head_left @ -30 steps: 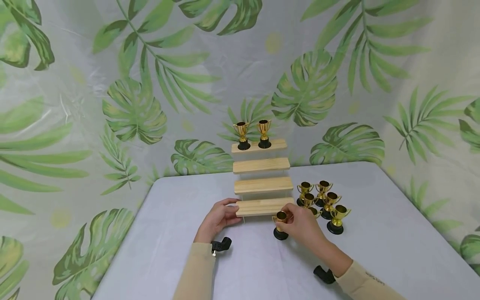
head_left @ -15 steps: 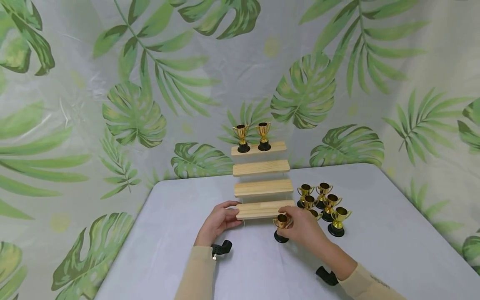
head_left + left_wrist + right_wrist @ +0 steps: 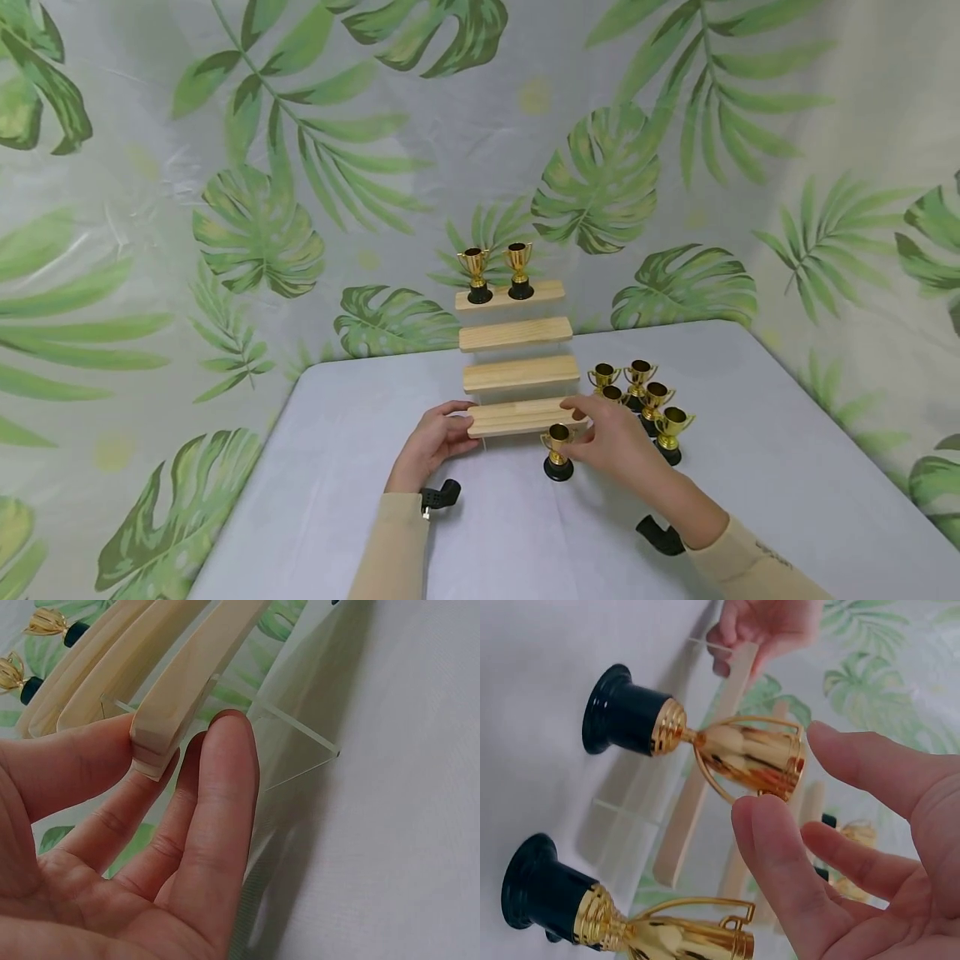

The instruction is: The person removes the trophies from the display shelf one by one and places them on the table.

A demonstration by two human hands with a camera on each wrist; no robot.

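Note:
A tiered wooden shelf stand (image 3: 521,373) is in the middle of the table. My left hand (image 3: 433,446) grips the left end of its lowest plank (image 3: 176,697), thumb on one side and fingers on the other. In front of that plank's right end, a small gold trophy (image 3: 558,467) with a black base stands upright on the table. My right hand (image 3: 618,442) is just right of it, thumb and fingers spread apart. In the right wrist view, the fingertips are right at the trophy's rim and handle (image 3: 742,754). Two more trophies (image 3: 519,271) stand on the top plank.
Several gold trophies (image 3: 657,404) are grouped on the table right of the stand, partly behind my right hand. White cloth covers the table (image 3: 360,417). A leaf-patterned curtain (image 3: 420,167) hangs behind. Thin clear supports (image 3: 300,727) hold up the planks.
My right hand has let go of the trophy, its fingers parting and shifting slightly right. The trophy stays standing before the lowest plank. My left hand keeps its grip.

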